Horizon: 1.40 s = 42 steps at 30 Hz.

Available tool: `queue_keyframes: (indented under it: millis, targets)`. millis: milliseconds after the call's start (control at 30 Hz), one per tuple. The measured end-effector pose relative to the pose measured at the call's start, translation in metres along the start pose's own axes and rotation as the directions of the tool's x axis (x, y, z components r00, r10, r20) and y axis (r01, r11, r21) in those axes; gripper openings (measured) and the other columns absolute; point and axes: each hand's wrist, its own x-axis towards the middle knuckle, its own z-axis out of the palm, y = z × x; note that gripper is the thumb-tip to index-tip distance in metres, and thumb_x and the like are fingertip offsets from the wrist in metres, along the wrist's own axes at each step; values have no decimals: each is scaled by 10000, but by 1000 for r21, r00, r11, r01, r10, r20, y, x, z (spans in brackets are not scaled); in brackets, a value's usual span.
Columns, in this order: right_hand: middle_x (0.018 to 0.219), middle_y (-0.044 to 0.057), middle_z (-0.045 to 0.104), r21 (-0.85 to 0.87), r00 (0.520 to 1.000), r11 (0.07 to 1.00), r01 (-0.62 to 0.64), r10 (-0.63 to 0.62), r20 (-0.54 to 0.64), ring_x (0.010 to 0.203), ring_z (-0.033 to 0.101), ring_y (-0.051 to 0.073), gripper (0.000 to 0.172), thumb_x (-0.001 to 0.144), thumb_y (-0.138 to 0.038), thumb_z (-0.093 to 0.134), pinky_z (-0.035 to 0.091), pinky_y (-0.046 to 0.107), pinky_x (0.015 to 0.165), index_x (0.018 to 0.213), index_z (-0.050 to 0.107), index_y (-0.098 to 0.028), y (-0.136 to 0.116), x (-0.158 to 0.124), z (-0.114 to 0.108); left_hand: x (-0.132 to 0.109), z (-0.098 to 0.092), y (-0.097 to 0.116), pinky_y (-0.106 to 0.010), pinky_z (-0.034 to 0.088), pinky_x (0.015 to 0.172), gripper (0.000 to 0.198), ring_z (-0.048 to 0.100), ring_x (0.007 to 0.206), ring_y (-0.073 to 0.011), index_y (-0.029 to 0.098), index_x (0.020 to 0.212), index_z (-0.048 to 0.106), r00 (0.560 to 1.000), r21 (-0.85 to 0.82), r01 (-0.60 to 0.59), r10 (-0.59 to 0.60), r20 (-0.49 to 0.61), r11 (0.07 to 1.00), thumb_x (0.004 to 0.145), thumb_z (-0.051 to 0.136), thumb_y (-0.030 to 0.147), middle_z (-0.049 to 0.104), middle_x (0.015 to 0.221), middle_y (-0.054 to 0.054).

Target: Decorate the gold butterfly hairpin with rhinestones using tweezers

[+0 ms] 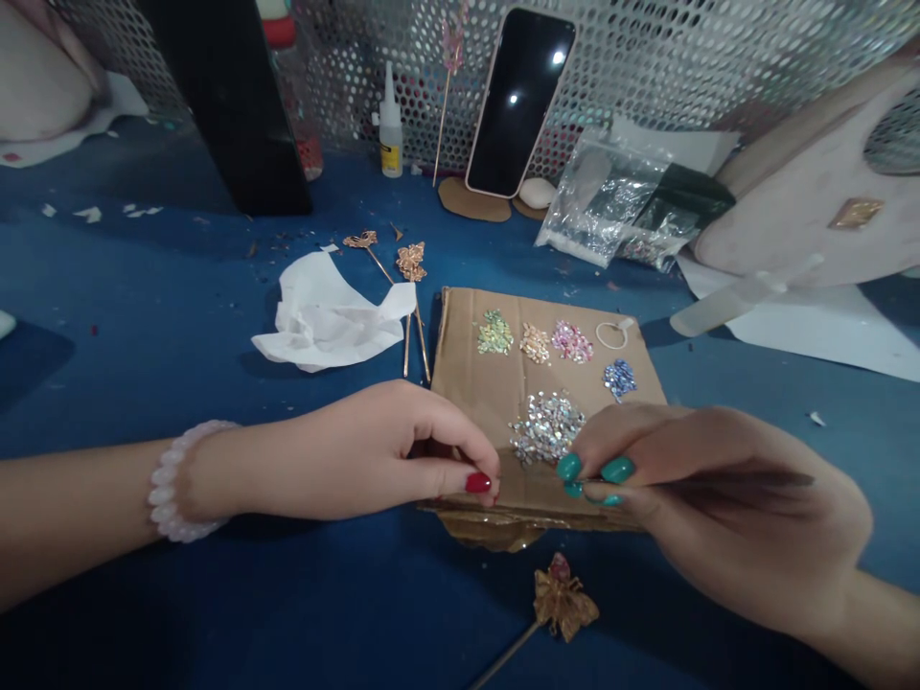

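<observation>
My left hand (374,450), with red nails and a pale bead bracelet at the wrist, is closed in a pinch at the near left edge of a brown cardboard piece (495,383); what it pinches is too small to see. My right hand (719,498), with teal nails, is closed on a thin dark stick-like tool (740,479) at the cardboard's near right edge. Small heaps of rhinestones lie on the cardboard: green (495,333), peach (535,342), pink (572,342), blue (619,377) and a larger silver heap (547,426) just beyond my fingertips.
A gold butterfly hairpin (564,599) lies near me on the blue table. Two more gold pins (411,264) and crumpled white paper (327,316) lie at the left. At the back: a propped phone (521,101), glue bottle (391,125), black box (237,105), plastic bags (632,206).
</observation>
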Motion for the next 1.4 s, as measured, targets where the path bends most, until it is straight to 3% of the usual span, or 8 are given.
queue_keyframes:
  millis: [1400]
  targets:
    - [687,3,657,-33,999,998,51,-51,-3,634,656,113,231,695,9,605,534,167,508,753,557,-209,-1,0,-2,-2,0,-4,-114,461,712,143,627,803,-67,201,879,655,999,34,-34,34,11,999,862,518,163,677,872,60]
